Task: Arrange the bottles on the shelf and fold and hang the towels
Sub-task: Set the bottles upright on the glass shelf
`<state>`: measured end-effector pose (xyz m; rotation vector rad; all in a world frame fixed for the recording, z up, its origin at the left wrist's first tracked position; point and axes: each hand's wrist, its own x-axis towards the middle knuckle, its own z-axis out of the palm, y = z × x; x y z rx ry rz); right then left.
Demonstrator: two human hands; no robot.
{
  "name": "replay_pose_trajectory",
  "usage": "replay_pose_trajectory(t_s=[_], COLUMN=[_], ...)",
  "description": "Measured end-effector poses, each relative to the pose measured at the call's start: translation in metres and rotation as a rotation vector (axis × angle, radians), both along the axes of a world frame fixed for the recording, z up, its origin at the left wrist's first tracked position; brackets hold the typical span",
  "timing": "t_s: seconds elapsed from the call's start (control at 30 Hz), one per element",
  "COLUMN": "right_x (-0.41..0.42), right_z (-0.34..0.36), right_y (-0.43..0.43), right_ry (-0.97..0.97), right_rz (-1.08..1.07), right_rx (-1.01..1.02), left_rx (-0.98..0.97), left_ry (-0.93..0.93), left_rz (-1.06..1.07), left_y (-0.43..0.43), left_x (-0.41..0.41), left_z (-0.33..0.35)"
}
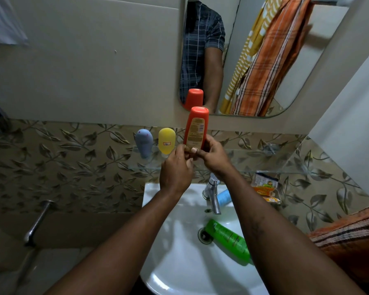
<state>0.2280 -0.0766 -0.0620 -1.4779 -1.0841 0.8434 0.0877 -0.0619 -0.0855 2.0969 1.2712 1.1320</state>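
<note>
Gripping orange bottle (pixel 196 128) over glass shelf (pixel 254 161)

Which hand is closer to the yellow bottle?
The left hand. It sits just right of and below the yellow bottle; the right hand is farther right, beyond the orange bottle both hold.

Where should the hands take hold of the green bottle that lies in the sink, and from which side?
Probably around the middle of the green bottle, from above. It lies on its side across the sink basin beside the drain, its long sides exposed, its lower end hidden under the forearm.
</note>
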Motion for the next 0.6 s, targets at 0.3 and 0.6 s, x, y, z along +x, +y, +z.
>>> replay_pose_trajectory(t_s=[0.3,0.6], right_x=[-0.001,0.004], right_z=[-0.002,-0.007], right_y=[0.004,-0.046], right_ry=[-0.043,-0.129], right_rz=[0.005,-0.350], right_rx=[-0.006,0.141], left_rx=[0.017,0.137], left_ry=[0.009,-0.031], left_rz=[-0.008,-0.049], left_y=[0.001,-0.007], left_x=[-0.002,0.000], left_z=[-0.001,-0.010])
